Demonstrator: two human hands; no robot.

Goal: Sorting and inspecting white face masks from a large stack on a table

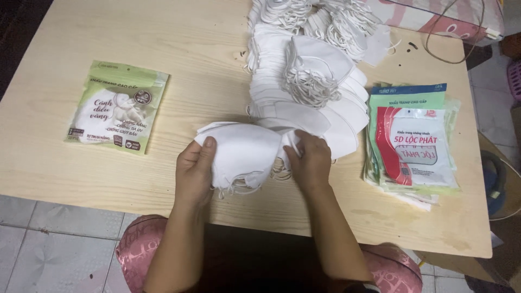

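My left hand (194, 171) and my right hand (310, 160) together grip a small stack of white face masks (244, 153) at the near middle of the pale wooden table (81, 168). The left thumb presses on the stack's left end, the right fingers pinch its right end. Thin white ear loops hang under the stack. Just behind it lies a large heap of loose white masks (309, 81) with tangled loops, running to the table's far edge.
A sealed green mask packet (118, 106) lies flat at the left. A pile of empty green, red and white plastic packets (413, 142) sits at the right. A cable (445, 43) runs at the back right. Tiled floor shows at the lower left.
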